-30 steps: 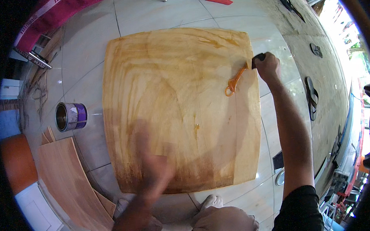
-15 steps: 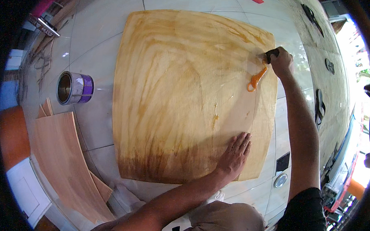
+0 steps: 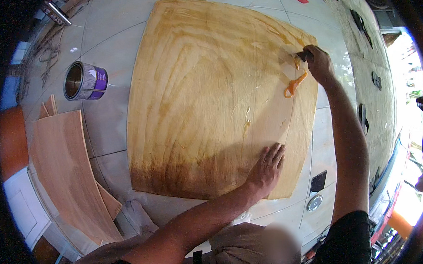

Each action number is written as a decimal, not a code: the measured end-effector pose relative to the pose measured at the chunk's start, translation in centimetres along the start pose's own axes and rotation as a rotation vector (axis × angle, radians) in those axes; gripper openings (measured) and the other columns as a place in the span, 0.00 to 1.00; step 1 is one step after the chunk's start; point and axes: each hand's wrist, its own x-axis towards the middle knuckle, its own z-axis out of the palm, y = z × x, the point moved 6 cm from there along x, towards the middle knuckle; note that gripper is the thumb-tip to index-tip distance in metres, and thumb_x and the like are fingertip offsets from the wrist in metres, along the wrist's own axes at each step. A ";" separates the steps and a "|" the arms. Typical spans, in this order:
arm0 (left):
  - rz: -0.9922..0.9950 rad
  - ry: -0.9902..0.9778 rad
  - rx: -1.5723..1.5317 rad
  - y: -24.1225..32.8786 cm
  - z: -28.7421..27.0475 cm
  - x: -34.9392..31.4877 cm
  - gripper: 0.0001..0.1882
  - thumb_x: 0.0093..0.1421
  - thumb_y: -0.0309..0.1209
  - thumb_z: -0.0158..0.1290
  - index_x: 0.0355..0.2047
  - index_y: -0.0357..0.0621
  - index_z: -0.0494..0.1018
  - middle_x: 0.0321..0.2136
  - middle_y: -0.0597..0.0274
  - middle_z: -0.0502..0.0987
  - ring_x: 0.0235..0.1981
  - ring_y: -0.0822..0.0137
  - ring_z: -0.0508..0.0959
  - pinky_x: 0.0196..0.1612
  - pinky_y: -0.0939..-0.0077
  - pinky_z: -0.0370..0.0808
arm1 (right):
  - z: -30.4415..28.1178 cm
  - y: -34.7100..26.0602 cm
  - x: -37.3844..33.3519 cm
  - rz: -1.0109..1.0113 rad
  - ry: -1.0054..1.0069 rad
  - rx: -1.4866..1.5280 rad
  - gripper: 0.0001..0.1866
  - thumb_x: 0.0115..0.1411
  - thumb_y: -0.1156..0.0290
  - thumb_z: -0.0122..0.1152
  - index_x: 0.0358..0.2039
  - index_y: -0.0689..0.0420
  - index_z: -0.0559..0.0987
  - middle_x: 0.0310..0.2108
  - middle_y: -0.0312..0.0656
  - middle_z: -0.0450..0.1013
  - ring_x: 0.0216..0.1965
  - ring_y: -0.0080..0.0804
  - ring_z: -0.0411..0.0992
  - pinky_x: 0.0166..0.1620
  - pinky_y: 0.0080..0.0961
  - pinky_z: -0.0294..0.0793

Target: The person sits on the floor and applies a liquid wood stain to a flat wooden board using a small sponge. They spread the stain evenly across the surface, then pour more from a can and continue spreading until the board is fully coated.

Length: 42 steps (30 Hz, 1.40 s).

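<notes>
A large plywood board (image 3: 199,85) lies flat in front of me, its surface wet with amber liquid and darkest along the near left edge. My right hand (image 3: 320,63) is closed on a dark, flat scraper (image 3: 305,55), pressed to the board near its far right corner. An orange puddle (image 3: 294,84) of thick liquid sits just nearer to me than the scraper, and a smaller orange streak (image 3: 297,63) shows beside the blade. My left hand (image 3: 266,166) rests palm down on the paler near right part, fingers stretched out, holding nothing.
On the tiled floor to the left stand an open can (image 3: 87,81) with a purple label and, nearer, leaning thin wood sheets (image 3: 64,159). A black square piece (image 3: 318,181) and a round metal lid (image 3: 314,203) lie right of the board. Sandals (image 3: 362,28) lie farther right.
The view has shifted, so the board appears higher. My right hand has moved the scraper slightly leftward, and an orange streak now shows beside it. My left hand stays on the board.
</notes>
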 end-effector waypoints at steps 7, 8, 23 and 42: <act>-0.024 -0.003 -0.057 0.1 0.3 0.1 0.30 0.64 0.32 0.47 0.66 0.32 0.67 0.74 0.45 0.56 0.75 0.46 0.54 0.76 0.44 0.49 | 1.0 -0.3 -0.3 -0.108 -0.146 -0.171 0.12 0.68 0.64 0.58 0.46 0.53 0.83 0.44 0.48 0.81 0.46 0.51 0.80 0.51 0.42 0.80; -0.019 -0.004 -0.044 0.1 0.4 0.1 0.31 0.64 0.32 0.47 0.66 0.32 0.67 0.74 0.45 0.56 0.75 0.46 0.53 0.76 0.44 0.48 | 1.2 -0.5 -0.6 -0.093 -0.186 -0.123 0.12 0.69 0.63 0.56 0.45 0.53 0.84 0.44 0.47 0.81 0.47 0.49 0.79 0.51 0.41 0.81; -0.014 -0.054 -0.050 0.3 0.0 0.4 0.31 0.64 0.29 0.46 0.67 0.30 0.64 0.75 0.42 0.52 0.77 0.44 0.50 0.76 0.41 0.47 | -1.0 1.8 -4.5 -0.409 -0.190 -0.153 0.19 0.59 0.83 0.55 0.46 0.51 0.86 0.48 0.45 0.78 0.51 0.46 0.78 0.53 0.39 0.82; -0.010 -0.086 0.016 0.5 -0.2 0.3 0.32 0.63 0.31 0.49 0.68 0.32 0.64 0.75 0.43 0.51 0.77 0.45 0.49 0.76 0.42 0.46 | -0.6 3.9 -1.8 -0.140 -0.149 -0.121 0.09 0.63 0.72 0.61 0.44 0.55 0.82 0.41 0.52 0.81 0.44 0.54 0.80 0.48 0.46 0.80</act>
